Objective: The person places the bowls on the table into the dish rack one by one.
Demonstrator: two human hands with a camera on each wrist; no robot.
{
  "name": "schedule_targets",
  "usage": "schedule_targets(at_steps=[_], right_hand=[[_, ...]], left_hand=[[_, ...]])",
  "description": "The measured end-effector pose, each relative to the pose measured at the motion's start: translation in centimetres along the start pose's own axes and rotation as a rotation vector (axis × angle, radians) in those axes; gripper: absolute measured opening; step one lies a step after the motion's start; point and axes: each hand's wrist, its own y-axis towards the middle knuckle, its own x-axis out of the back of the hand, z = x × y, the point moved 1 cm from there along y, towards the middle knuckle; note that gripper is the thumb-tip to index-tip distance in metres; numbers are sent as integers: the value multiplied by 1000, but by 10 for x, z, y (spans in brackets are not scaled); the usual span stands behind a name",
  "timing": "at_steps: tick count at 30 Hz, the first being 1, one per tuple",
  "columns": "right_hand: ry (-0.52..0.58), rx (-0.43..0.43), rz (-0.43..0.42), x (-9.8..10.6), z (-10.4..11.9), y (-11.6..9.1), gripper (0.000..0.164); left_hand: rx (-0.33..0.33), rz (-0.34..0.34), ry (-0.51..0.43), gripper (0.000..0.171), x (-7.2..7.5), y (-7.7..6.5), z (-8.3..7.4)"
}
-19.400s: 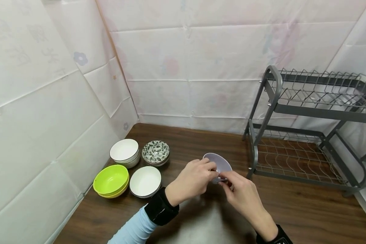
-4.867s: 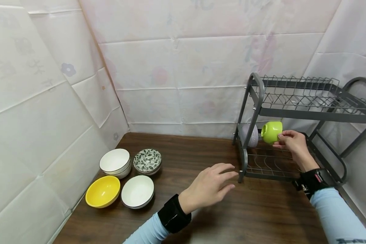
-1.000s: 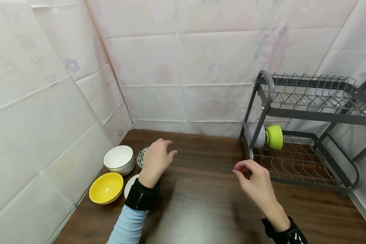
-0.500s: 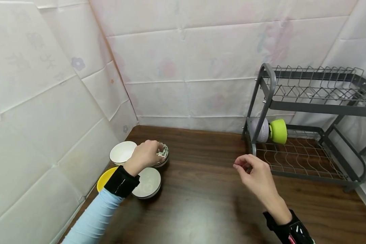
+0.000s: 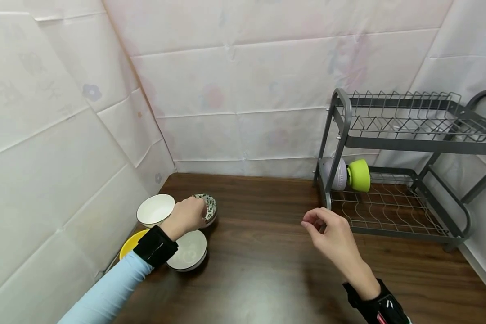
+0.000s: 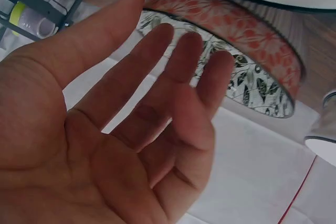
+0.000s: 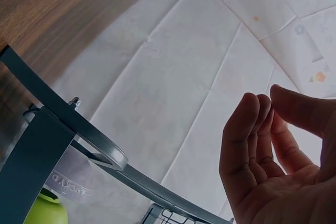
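My left hand (image 5: 187, 214) is at the left side of a leaf-patterned bowl (image 5: 212, 206), its fingers bent loosely. In the left wrist view the fingertips overlap the bowl's patterned inside, and its outside is red-flowered; I cannot tell whether they touch it. Just in front stands a white bowl (image 5: 192, 252) with a dark rim. My right hand (image 5: 330, 236) hovers over the table before the dish rack (image 5: 394, 234), thumb and fingertips close together with nothing between them. On the rack's lower tier a purple bowl (image 5: 339, 176) and a lime-green bowl (image 5: 359, 175) stand on edge.
Stacked white bowls (image 5: 155, 209) stand at the back left, and a yellow bowl (image 5: 130, 243) is partly hidden by my left wrist. The rack's upper wire tier (image 5: 405, 119) overhangs the lower one. Sheeted walls (image 5: 243, 90) bound the wooden table (image 5: 267, 270).
The purple bowl went from my hands to the rack, then the green one followed, released by my right hand. Within the last second my left hand came down to the patterned bowl.
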Motion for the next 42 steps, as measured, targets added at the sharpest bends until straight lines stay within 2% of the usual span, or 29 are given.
schedule_targets(at_steps=[5,9,19,22,28,33,42], right_hand=[[-9,-4,18,-1,-1,0,20],[-8,-10,35,-1,0,-1,19],[-7,-11,42,-5,1,-4,20],[-10,-13,36,-6,1,-4,19],[-11,-8,41,-6,1,-3,21],[-17,-25,45,-6,1,-3,22],[-16,-37,56,-7,0,-1,20]], left_hand=[[-14,-21,-5,11,-4,-3,1],[-24,-20,-15,11,-6,-4,0],[-53,-53,-19,25,-16,-5,4],[-72,-65,-20,34,-17,-5,4],[-130,-170,38,51,-16,-6,2],[-167,-263,94,50,-14,-11,-2],[-148,-303,100,39,-17,-12,-1]])
